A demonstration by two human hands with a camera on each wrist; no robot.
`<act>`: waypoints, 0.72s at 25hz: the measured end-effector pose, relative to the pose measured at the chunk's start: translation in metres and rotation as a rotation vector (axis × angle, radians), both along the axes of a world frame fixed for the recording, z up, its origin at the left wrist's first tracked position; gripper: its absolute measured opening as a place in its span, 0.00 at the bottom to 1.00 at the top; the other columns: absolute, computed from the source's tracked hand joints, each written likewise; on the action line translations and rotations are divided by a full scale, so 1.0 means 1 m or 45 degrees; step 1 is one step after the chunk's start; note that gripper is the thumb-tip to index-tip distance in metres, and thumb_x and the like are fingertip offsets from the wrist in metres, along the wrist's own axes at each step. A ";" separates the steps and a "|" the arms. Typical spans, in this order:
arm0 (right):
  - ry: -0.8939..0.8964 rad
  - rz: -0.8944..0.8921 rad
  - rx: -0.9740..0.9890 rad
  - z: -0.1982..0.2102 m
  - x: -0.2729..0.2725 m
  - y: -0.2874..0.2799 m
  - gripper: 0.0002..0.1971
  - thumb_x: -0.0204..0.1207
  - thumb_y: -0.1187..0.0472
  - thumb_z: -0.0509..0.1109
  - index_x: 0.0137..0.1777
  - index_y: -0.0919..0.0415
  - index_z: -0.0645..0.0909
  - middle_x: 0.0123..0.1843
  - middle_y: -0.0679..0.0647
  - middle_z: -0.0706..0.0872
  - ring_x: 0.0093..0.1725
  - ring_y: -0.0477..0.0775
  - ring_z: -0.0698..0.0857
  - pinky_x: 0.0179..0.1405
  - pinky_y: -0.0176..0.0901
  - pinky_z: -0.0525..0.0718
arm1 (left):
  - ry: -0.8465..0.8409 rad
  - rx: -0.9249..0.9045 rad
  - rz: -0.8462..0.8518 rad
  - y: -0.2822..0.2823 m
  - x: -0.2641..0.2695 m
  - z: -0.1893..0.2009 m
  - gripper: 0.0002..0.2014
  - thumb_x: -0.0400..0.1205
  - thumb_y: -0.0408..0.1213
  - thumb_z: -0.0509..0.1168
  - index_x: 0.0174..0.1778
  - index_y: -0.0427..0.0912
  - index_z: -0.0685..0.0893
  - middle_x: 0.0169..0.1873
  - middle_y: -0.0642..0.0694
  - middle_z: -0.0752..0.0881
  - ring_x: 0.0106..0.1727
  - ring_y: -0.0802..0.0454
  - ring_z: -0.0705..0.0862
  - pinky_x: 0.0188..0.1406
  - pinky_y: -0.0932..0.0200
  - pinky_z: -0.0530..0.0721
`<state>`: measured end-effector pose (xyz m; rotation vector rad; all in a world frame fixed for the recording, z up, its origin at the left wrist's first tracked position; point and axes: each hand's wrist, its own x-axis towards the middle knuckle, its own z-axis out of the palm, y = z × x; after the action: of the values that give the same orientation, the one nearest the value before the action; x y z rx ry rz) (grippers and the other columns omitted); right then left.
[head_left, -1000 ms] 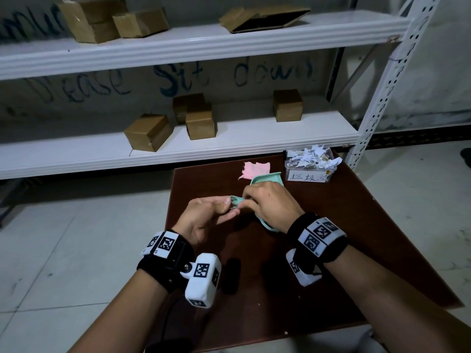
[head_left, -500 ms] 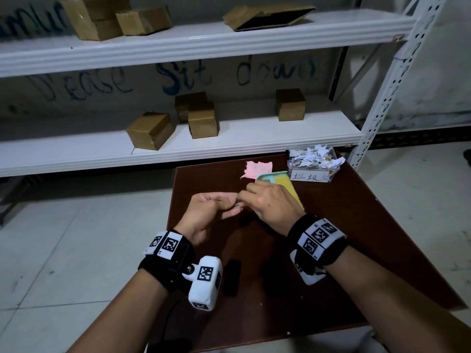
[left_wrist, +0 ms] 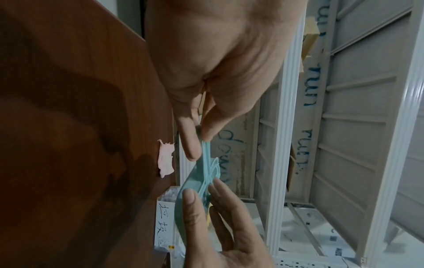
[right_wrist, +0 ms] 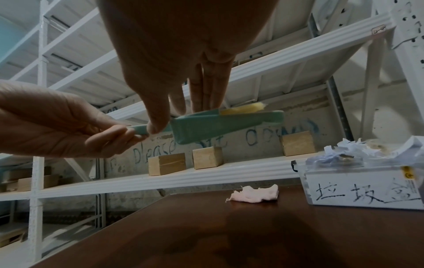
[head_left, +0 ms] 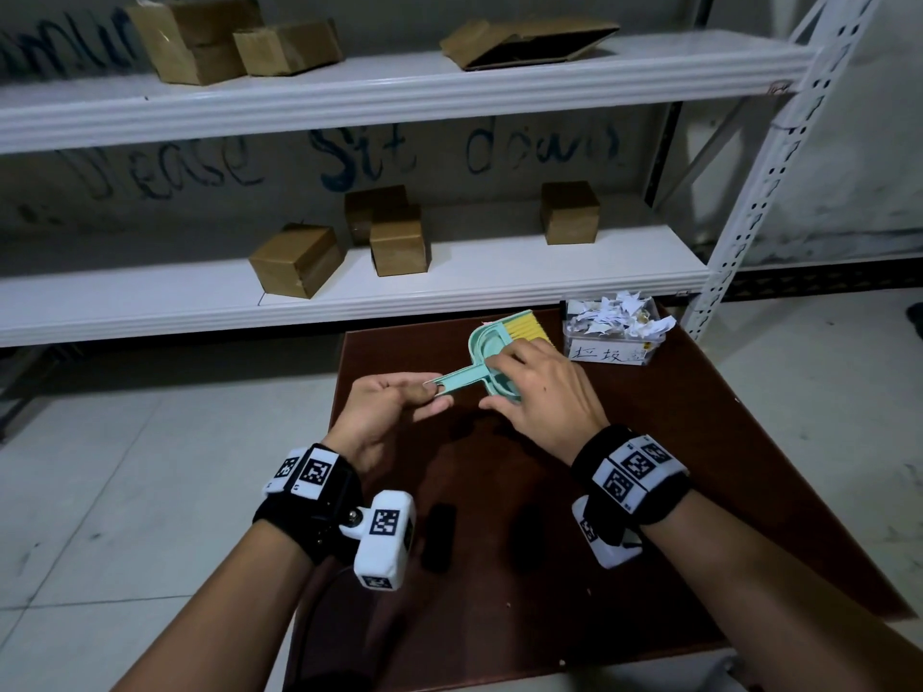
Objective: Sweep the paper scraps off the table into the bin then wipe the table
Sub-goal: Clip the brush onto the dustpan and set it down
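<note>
A mint-green dustpan (head_left: 487,342) with a yellow-bristled brush (head_left: 524,329) nested in it hangs above the brown table (head_left: 699,467). My left hand (head_left: 432,389) pinches the end of its handle (left_wrist: 205,156) between thumb and forefinger. My right hand (head_left: 499,377) grips the pan body, fingers laid on top and thumb underneath (right_wrist: 158,125). The clear bin (head_left: 612,337), heaped with white paper scraps (head_left: 619,314), stands at the table's far right corner. A pink cloth (right_wrist: 254,194) lies on the table left of the bin, below the pan.
A white metal rack (head_left: 449,287) with several cardboard boxes (head_left: 297,259) runs right behind the table. The rack's upright post (head_left: 739,217) stands beside the bin. Two tiny pale specks (head_left: 509,604) lie near the table's front edge. Tiled floor lies to the left.
Both hands have drawn apart and risen a little. The dustpan set has turned so its handle points left and its bristles point toward the bin. It now covers the pink cloth in the head view.
</note>
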<state>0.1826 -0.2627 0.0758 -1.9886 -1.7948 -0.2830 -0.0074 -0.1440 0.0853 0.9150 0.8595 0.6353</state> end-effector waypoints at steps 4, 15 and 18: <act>0.044 0.023 -0.062 -0.009 -0.005 0.000 0.21 0.73 0.53 0.83 0.65 0.56 0.90 0.56 0.55 0.90 0.58 0.61 0.87 0.47 0.55 0.91 | -0.038 0.006 0.041 -0.002 0.005 -0.006 0.11 0.81 0.18 0.67 0.58 0.20 0.85 0.51 0.23 0.89 0.43 0.41 0.93 0.44 0.60 0.92; 0.005 0.138 -0.258 -0.026 -0.019 -0.003 0.32 0.73 0.75 0.73 0.80 0.62 0.79 0.75 0.69 0.84 0.73 0.70 0.83 0.67 0.60 0.88 | 0.044 -0.067 0.046 0.011 0.004 -0.024 0.10 0.81 0.16 0.64 0.54 0.22 0.88 0.48 0.25 0.91 0.49 0.37 0.92 0.50 0.57 0.92; 0.021 0.163 -0.255 -0.024 -0.018 -0.004 0.30 0.77 0.68 0.71 0.82 0.60 0.78 0.79 0.67 0.81 0.77 0.67 0.80 0.74 0.57 0.83 | 0.039 -0.128 0.058 0.026 -0.002 -0.034 0.11 0.81 0.16 0.63 0.56 0.22 0.87 0.51 0.25 0.90 0.50 0.38 0.93 0.48 0.58 0.92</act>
<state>0.1645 -0.2665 0.0520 -1.9884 -1.9973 -0.0478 -0.0093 -0.1176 0.0514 0.8184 0.9339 0.6135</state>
